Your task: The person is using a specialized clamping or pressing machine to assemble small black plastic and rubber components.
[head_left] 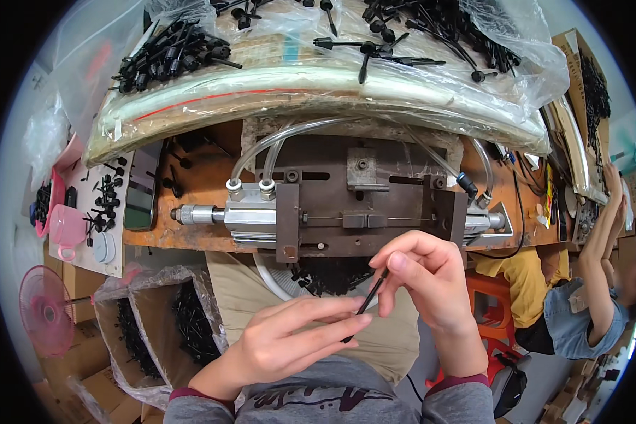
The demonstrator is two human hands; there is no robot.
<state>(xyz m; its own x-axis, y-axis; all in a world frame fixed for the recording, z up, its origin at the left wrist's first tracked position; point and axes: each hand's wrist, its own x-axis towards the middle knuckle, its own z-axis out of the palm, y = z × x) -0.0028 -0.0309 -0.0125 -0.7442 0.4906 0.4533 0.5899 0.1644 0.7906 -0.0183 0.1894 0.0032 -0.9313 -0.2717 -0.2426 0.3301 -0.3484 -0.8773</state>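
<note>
Holding one thin black rod [366,302] between both hands.
Right hand [426,279] pinches its top; left hand [290,343], fingers loosely extended, touches its lower end.

Both hands are holding a thin black plastic rod [366,304] below the metal press fixture [346,205]. The right hand [424,279] is pinching its upper end; the left hand [290,343] is supporting its lower end with extended fingers. A co-worker [579,297] is sitting at right.

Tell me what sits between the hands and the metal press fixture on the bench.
In the head view, a white basin of small black parts lies between the hands' thin black rod and the fixture.
</note>
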